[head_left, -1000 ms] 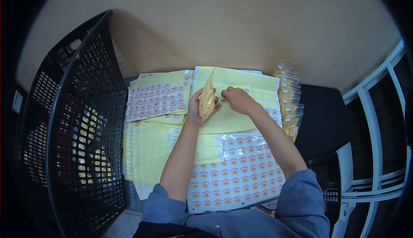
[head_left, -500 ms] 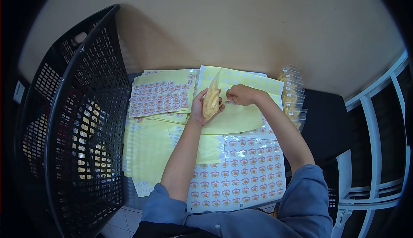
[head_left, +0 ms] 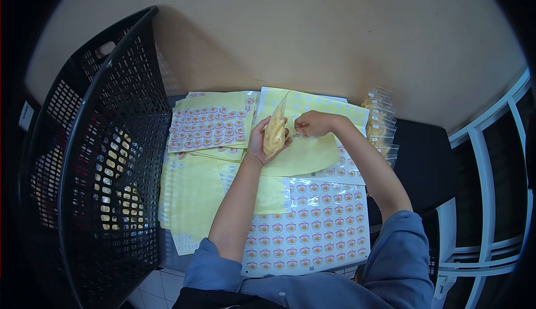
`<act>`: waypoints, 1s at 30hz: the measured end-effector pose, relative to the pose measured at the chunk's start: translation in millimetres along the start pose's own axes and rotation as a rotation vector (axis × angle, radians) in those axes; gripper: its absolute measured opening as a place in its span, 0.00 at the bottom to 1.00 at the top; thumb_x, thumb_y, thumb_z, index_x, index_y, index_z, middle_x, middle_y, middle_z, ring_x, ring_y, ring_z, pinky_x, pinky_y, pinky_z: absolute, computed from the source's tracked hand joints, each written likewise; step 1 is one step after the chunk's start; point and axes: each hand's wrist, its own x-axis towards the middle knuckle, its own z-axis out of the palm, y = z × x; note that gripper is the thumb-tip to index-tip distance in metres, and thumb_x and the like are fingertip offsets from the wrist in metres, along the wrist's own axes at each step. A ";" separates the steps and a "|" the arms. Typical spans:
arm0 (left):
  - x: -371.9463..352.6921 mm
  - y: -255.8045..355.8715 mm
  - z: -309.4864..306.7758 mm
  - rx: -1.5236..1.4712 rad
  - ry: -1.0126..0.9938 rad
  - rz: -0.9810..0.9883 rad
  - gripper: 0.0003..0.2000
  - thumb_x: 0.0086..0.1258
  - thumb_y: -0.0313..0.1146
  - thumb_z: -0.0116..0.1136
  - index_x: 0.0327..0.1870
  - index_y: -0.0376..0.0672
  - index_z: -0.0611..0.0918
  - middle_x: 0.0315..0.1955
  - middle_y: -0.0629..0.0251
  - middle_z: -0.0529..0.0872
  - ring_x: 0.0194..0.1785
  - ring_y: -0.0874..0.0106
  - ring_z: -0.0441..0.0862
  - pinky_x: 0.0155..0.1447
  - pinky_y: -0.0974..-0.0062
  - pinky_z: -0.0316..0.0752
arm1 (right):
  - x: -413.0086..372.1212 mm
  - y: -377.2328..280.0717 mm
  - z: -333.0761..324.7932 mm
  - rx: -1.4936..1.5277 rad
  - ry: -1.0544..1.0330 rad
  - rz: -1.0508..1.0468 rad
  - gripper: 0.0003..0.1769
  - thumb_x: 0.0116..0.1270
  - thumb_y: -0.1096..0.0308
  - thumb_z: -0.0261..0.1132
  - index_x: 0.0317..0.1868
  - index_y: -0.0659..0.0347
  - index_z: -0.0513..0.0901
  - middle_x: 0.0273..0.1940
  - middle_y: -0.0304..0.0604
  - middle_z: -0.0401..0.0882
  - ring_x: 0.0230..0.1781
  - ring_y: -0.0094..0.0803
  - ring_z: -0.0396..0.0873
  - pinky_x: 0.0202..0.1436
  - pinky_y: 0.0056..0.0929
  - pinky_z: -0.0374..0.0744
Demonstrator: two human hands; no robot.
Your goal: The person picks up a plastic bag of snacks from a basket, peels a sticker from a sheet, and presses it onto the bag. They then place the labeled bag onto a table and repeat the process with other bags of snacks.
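Observation:
A clear bag of pale yellow pieces (head_left: pixel 274 133) stands tilted in my left hand (head_left: pixel 258 141), its pointed top upward and the fingers wrapped round it. Just to the right, my right hand (head_left: pixel 312 124) is closed in a pinch over a yellow backing sheet (head_left: pixel 301 155). A small clear thing, perhaps a sticker, shows at its fingertips. Under and in front of the hands lies a white sheet with rows of round printed stickers (head_left: pixel 318 233). More sticker sheets (head_left: pixel 209 126) are stacked to the left of my left hand.
A tall black plastic basket (head_left: pixel 111 169) with filled bags inside stands at the left. Several filled, labelled bags (head_left: pixel 379 122) lie in an overlapping row at the right of the sheets. A wall (head_left: pixel 312 29) rises behind the table, and a white metal frame (head_left: pixel 483 169) is at the far right.
The backing sheet under my right hand has shifted slightly, and the clear thing at its fingertips shows a little more to the right. My left hand still holds the bag.

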 end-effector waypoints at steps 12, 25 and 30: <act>-0.5 -0.1 1.8 0.016 0.026 -0.004 0.19 0.65 0.45 0.40 0.44 0.38 0.75 0.27 0.66 0.75 0.34 0.74 0.72 0.47 0.70 0.69 | 2.6 2.7 -6.2 0.106 -0.115 0.082 0.07 0.55 0.69 0.49 0.32 0.60 0.72 0.31 0.38 0.74 0.32 0.27 0.71 0.37 0.27 0.72; -0.9 -0.3 3.3 0.028 0.018 0.011 0.19 0.65 0.44 0.40 0.44 0.38 0.75 0.27 0.67 0.75 0.35 0.75 0.72 0.47 0.70 0.69 | 2.0 12.2 -3.7 0.272 -0.119 0.041 0.07 0.58 0.65 0.50 0.31 0.59 0.72 0.28 0.33 0.71 0.27 0.23 0.66 0.33 0.23 0.68; 0.0 0.1 0.6 0.040 -0.017 -0.002 0.18 0.65 0.43 0.41 0.44 0.38 0.75 0.29 0.67 0.76 0.35 0.74 0.72 0.46 0.70 0.69 | -0.9 17.1 -4.2 0.396 -0.133 0.037 0.08 0.59 0.63 0.51 0.32 0.58 0.73 0.29 0.33 0.71 0.27 0.22 0.66 0.33 0.22 0.68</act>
